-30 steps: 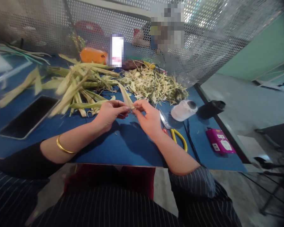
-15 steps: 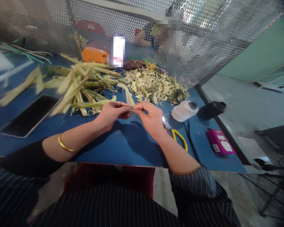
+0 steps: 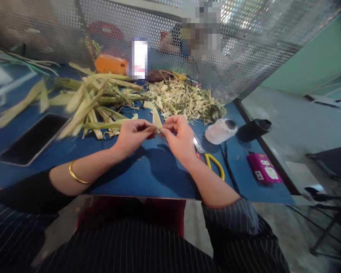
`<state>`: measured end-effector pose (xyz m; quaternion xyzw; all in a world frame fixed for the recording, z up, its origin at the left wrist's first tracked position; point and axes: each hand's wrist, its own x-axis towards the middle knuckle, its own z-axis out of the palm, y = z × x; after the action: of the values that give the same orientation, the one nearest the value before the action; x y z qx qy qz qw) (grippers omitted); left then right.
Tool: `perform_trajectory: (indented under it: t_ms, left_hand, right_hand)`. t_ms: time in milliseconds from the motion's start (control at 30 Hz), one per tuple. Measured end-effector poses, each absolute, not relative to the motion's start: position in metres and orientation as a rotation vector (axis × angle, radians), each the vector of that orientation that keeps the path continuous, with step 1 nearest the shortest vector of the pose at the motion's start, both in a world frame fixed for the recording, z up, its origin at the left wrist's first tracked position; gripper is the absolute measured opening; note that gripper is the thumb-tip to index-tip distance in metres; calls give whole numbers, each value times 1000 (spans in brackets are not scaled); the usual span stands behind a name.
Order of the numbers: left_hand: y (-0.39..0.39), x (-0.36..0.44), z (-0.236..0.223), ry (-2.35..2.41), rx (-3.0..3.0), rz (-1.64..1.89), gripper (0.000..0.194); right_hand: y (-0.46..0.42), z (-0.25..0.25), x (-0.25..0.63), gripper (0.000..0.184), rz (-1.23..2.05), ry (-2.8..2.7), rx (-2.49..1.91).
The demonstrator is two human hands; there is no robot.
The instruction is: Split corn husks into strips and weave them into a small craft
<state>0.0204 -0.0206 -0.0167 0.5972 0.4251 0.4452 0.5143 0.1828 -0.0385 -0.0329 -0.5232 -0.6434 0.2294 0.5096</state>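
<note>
The left hand pinches the lower end of a pale husk strip between thumb and fingers, out over the middle of the blue table, nearer its front edge than the far pile. From this pinch the strip rises and bends, its free end pointing toward the table's far edge. The right hand is at the same end of the strip, its thumb tip against it and the other fingers curled; I cannot tell whether it grips the strip or only touches it. The left wrist wears 1 gold bangle.

Beyond the hands, a heap of shredded husk lies toward the far edge, and to its left a loose stack of long husk leaves spreads over the far left part. A dark phone lies flat beside those leaves. An orange object sits at the far edge, close to a perforated metal screen.

Near the right edge, 2 spools lie side by side: a white spool and, closer to that edge, a black spool. A pair of scissors with a yellow handle is partly hidden by the right hand and forearm. Next to it lies a black cord, and a magenta box rests near the front right corner.
</note>
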Motion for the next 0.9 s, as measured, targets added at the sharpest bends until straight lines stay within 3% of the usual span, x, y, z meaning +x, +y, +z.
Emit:
perform_trajectory:
  t_ms: [333, 533, 600, 900]
  left_hand:
    - [-20, 22, -15, 993, 1209, 1040, 24]
    - [-18, 19, -19, 917, 1053, 953, 24]
    - [-17, 19, -19, 908, 1020, 929, 22]
    - [-17, 20, -21, 885, 1004, 937, 20]
  right_hand:
    - [-41, -29, 183, 28, 422, -1693, -1213]
    - [-43, -24, 184, 9, 179, -1880, -1186]
    - [-43, -24, 185, 10, 135, -1909, -1178]
    - [-44, -23, 184, 14, 207, -1876, -1199]
